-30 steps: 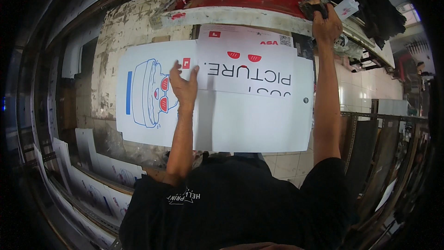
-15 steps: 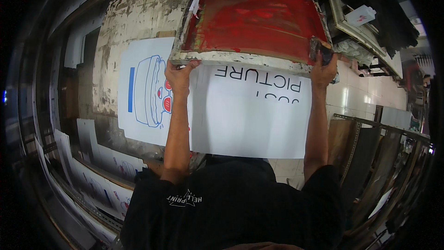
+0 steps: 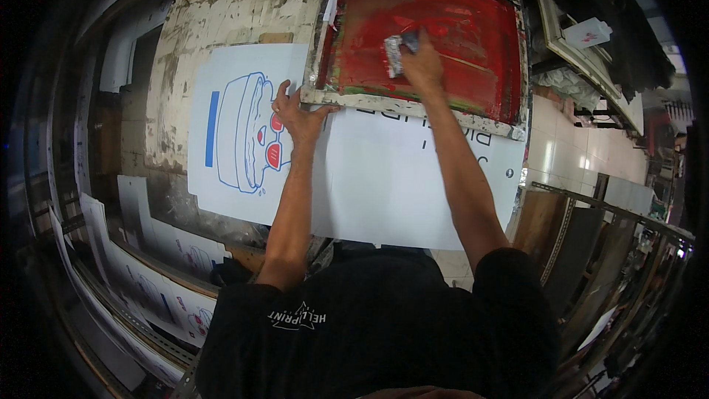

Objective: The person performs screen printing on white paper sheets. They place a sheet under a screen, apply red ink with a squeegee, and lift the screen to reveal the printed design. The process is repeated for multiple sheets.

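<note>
A screen printing frame (image 3: 384, 103) with a red, ink-smeared mesh lies across the far part of a large white printed sheet (image 3: 384, 185). At its near left corner is my left hand (image 3: 301, 122), thumb along the near edge and fingers spread around the corner. My right hand (image 3: 425, 70) is closed on a small squeegee (image 3: 394, 57), its face smeared grey-white, against the middle of the mesh. My fingers partly hide the squeegee. Blue and red line drawings (image 3: 247, 133) show on the sheet's left part; the frame partly covers black lettering on its right.
A paint-stained worktable (image 3: 236, 7) stretches to the far left. Printed boards (image 3: 159, 281) stand in a rack at the lower left. On the right, a white bottle (image 3: 588, 32) rests on another frame, and a metal rack (image 3: 576, 233) stands over a tiled floor.
The frame has shifted nearer and covers more of the lettering. My right hand has left the frame's right corner and carried the squeegee left to mid-mesh. My left hand stays at the left corner.
</note>
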A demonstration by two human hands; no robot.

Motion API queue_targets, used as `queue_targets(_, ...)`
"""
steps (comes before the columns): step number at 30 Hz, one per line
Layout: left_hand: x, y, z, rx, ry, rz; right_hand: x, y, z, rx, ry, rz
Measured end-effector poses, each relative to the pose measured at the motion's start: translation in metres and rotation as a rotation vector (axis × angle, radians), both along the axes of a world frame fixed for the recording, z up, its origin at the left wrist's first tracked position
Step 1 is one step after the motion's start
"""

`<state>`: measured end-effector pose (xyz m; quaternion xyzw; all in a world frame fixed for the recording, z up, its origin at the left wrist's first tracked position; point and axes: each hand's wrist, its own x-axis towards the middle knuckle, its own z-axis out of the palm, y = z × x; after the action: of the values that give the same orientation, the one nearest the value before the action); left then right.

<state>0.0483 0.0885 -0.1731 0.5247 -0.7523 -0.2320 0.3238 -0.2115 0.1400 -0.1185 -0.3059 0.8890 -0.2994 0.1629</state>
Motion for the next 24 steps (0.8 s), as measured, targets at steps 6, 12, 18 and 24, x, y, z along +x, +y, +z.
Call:
queue_targets(6, -0.004, 0.004, -0.001, -0.063, -0.125, 0.03, 0.051, -0.035, -0.024, 0.207, 0.091, 0.031)
queue_targets(12, 0.0, 0.003, -0.006, -0.098, -0.152, 0.043, 0.037, -0.011, -0.029, 0.197, 0.185, -0.087)
queue_targets(18, 0.0, 0.003, -0.005, -0.077, -0.139, 0.006, -0.032, 0.056, -0.021, 0.267, 0.33, -0.235)
queue_targets(24, -0.003, 0.004, -0.007, -0.093, -0.149, 0.049, -0.109, 0.131, -0.032, 0.33, 0.445, -0.366)
